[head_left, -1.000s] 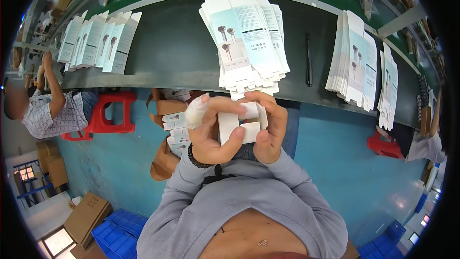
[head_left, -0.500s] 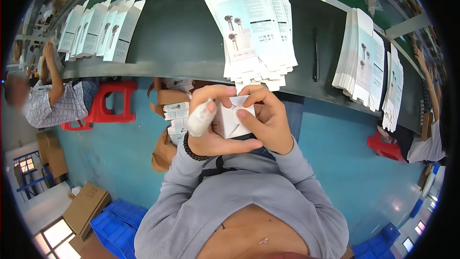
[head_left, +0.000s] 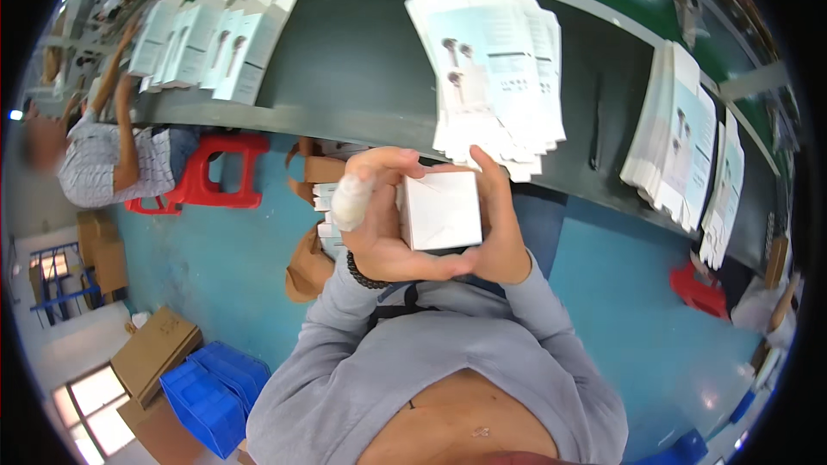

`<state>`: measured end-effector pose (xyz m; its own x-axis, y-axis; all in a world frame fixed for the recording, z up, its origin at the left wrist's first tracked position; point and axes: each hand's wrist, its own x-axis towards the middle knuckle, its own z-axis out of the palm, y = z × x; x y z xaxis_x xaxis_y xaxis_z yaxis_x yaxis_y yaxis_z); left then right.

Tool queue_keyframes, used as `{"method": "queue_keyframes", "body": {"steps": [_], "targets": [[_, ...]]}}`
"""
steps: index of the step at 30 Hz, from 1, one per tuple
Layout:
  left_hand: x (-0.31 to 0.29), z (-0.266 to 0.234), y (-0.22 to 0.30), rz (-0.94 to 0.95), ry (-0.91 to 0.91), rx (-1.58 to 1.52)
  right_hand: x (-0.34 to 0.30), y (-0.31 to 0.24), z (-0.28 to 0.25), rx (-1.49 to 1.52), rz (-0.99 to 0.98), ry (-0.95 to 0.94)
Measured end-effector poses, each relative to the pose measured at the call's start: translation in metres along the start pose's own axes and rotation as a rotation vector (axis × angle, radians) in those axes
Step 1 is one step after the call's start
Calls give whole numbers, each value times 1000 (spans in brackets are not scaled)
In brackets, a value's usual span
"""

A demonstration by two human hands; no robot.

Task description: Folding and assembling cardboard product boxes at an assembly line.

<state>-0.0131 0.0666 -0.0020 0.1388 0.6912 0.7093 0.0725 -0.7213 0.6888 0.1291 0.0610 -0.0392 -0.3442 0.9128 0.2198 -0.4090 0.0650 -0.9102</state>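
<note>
Head view: looking down over grey sleeves at both hands, raised in front of the near edge of the dark bench (head_left: 345,60).
Far left: another person in a checked shirt (head_left: 99,164) sits by a red stool (head_left: 211,176) at the bench's left end, beside a fanned row of flat white cartons (head_left: 207,43).
Left hand (head_left: 375,224): cupped around the left side of a small white box (head_left: 442,209), bandaged forefinger (head_left: 351,200) curled over the top corner, firm hold.
Small white box: squared up, its plain face toward the camera, held in the air just off the bench's near edge, below the middle stack.
Right hand (head_left: 500,224): clasping the box's right side, thumb stretched up its edge, palm under the bottom corner.
Middle stack (head_left: 491,69): flat printed cartons fanned at the near edge, untouched.
Right stack (head_left: 680,146): more flat cartons toward the bench's right end.
Step, as I judge it: box formed, flaps being pressed shut.
Next move calls for: even pressure from both thumbs so the flap seats without creasing.
</note>
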Motion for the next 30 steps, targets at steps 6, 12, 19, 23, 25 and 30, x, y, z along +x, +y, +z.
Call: {"method": "queue_keyframes", "body": {"steps": [6, 12, 19, 23, 25, 30], "targets": [[25, -58, 32, -329, -668, 479, -4, -5, -5, -470, 57, -155], [31, -179, 70, -344, 30, 474, 31, -38, -16, -1122, -360, -96], [30, -284, -88, -247, 598, 464, 38, -9, -55, -1598, -196, -101], [23, -324, -156, -101, 637, 1166, 32, -18, -60, -1564, -277, -128], [23, -324, -165, -80, 732, 1345, 28, -27, -62, -1540, -370, -118], [40, -203, -105, -26, 506, 1133, 26, -46, -78, -1316, -717, 222]]}}
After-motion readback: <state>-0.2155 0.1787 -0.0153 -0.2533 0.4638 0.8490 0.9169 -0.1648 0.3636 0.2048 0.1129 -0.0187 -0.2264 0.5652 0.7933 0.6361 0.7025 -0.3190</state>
